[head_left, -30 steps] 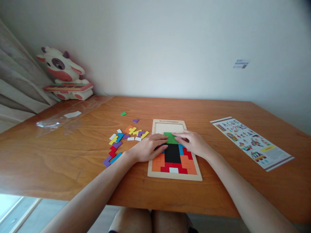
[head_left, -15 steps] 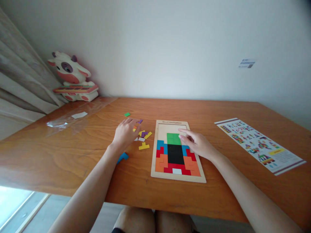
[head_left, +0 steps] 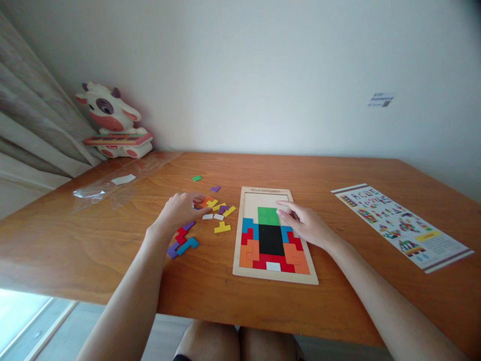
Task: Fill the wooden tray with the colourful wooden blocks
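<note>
My left hand (head_left: 182, 209) is over the loose puzzle pieces, thumb and fingers apart around a gap. Beneath and beside it lie an orange piece (head_left: 206, 201), white pieces (head_left: 208, 216), a yellow T-shaped piece (head_left: 222, 227), a red piece (head_left: 181, 236) and a blue piece (head_left: 188, 245). My right hand (head_left: 305, 220) rests at the right side of the wooden puzzle board (head_left: 237, 260). Its index finger and thumb are apart near the green pieces (head_left: 268, 215). Black, red, orange, blue and white pieces fill the board's lower part; bare wood shows at its top.
A printed pattern sheet (head_left: 398, 225) lies to the right on the wooden table (head_left: 349, 301). At the back left stands a cow-shaped toy keyboard (head_left: 116, 125), with a clear plastic bag (head_left: 101, 193) in front. A green piece (head_left: 196, 178) lies farther back.
My left hand has moved left and slightly nearer, uncovering the orange, red and purple pieces. My right hand stays in about the same place on the board.
</note>
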The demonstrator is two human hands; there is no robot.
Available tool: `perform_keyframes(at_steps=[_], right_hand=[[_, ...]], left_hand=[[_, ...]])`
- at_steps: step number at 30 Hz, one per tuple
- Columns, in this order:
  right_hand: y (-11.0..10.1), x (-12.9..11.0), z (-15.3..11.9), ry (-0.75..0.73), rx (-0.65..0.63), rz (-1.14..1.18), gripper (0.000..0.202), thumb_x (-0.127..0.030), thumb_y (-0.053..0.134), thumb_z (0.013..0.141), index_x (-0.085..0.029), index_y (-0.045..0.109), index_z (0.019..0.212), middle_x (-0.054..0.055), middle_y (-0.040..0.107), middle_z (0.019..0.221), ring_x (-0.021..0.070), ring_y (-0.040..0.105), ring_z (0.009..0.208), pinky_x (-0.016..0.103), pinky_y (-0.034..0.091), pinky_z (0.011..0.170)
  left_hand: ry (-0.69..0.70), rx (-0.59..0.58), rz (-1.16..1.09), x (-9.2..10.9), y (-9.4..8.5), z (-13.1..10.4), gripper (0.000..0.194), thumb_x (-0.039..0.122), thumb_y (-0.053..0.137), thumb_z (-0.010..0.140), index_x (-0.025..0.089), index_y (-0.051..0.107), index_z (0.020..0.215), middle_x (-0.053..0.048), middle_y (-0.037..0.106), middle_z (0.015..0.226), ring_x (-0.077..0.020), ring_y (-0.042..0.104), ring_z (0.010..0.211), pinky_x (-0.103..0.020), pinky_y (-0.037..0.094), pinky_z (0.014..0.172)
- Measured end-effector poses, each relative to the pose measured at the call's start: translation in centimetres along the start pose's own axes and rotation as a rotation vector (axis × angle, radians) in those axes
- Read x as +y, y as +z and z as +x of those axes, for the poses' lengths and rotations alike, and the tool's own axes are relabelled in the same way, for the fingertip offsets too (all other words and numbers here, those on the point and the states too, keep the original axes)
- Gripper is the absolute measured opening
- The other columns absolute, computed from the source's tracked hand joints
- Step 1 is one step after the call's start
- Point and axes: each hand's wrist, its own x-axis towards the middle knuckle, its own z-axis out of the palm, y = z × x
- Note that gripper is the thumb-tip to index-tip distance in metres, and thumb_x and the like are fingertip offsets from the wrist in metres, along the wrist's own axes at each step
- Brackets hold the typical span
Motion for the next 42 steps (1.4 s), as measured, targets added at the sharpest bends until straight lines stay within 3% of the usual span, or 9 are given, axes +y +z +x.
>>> perform_keyframes(at_steps=[8,12,16,19,22,29,34,42], right_hand=[[0.0,-0.1,0.0,0.012,0.000,-0.009,0.048,-0.053,0.042,0.099,-0.022,0.059,0.132,0.003,0.067,0.077,0.0201,0.061,0.069,0.035,0.045,0.069],[0.1,0.1,0.1,0.002,-0.002,-0.007,0.048,-0.053,0.042,0.099,-0.022,0.059,0.131,0.004,0.068,0.080,0.0204,0.062,0.072,0.035,0.046,0.072],[0.2,0.2,0.1,0.000,0.005,-0.003,0.048,-0.053,0.043,0.099,-0.020,0.060,0.129,0.005,0.068,0.080,0.0202,0.062,0.072,0.035,0.047,0.072],[0.2,0.2,0.1,-0.001,0.007,0.001,0.049,-0.054,0.043,0.099,-0.020,0.060,0.129,0.005,0.068,0.081,0.0200,0.062,0.073,0.035,0.046,0.072],[0.2,0.3,0.2,0.006,0.000,-0.008,0.051,-0.055,0.042,0.099,-0.020,0.059,0.131,0.005,0.068,0.081,0.0199,0.062,0.073,0.034,0.046,0.072],[0.1,0.0,0.1,0.000,0.007,-0.005,0.048,-0.054,0.045,0.098,-0.020,0.061,0.128,0.004,0.068,0.078,0.0190,0.062,0.069,0.033,0.045,0.069],[0.0,-0.3,0.1,0.002,0.010,0.023,0.046,-0.053,0.045,0.099,-0.021,0.061,0.127,0.004,0.068,0.078,0.0178,0.062,0.065,0.032,0.045,0.066],[0.1,0.2,0.1,0.017,-0.001,0.002,0.046,-0.053,0.045,0.099,-0.020,0.061,0.127,0.003,0.067,0.079,0.0181,0.061,0.067,0.032,0.045,0.066]], left_hand=[[-0.095,-0.063,-0.320,-1.3,1.3,1.6,0.049,0.053,0.075,0.063,0.019,0.075,0.099,-0.005,0.077,0.096,-0.0235,0.071,0.086,-0.027,0.053,0.075],[-0.144,-0.153,-0.267,-1.1,0.7,3.4,0.045,0.056,0.078,0.056,0.020,0.075,0.085,-0.004,0.076,0.086,-0.0232,0.070,0.081,-0.026,0.051,0.066],[-0.172,-0.361,-0.145,-0.9,-0.4,5.6,0.039,0.052,0.083,0.049,0.021,0.075,0.072,-0.003,0.072,0.074,-0.0206,0.065,0.070,-0.025,0.044,0.057],[-0.188,-0.483,-0.063,-0.9,-0.8,6.6,0.041,0.057,0.082,0.049,0.021,0.075,0.067,-0.004,0.070,0.072,-0.0192,0.061,0.068,-0.024,0.040,0.053],[-0.170,-0.532,-0.024,-0.6,-1.0,7.0,0.042,0.061,0.079,0.053,0.021,0.074,0.065,-0.005,0.070,0.074,-0.0194,0.060,0.068,-0.025,0.039,0.054],[-0.160,-0.536,-0.015,0.9,-1.6,6.5,0.040,0.057,0.080,0.051,0.020,0.072,0.064,-0.006,0.071,0.075,-0.0215,0.062,0.070,-0.026,0.041,0.056],[-0.172,-0.431,-0.067,0.3,-0.6,6.3,0.038,0.051,0.081,0.047,0.020,0.070,0.064,-0.002,0.067,0.067,-0.0185,0.060,0.064,-0.025,0.037,0.053],[-0.124,-0.407,-0.262,-0.5,0.5,5.9,0.033,0.050,0.080,0.050,0.021,0.067,0.060,0.000,0.067,0.063,-0.0178,0.061,0.064,-0.024,0.039,0.055]])
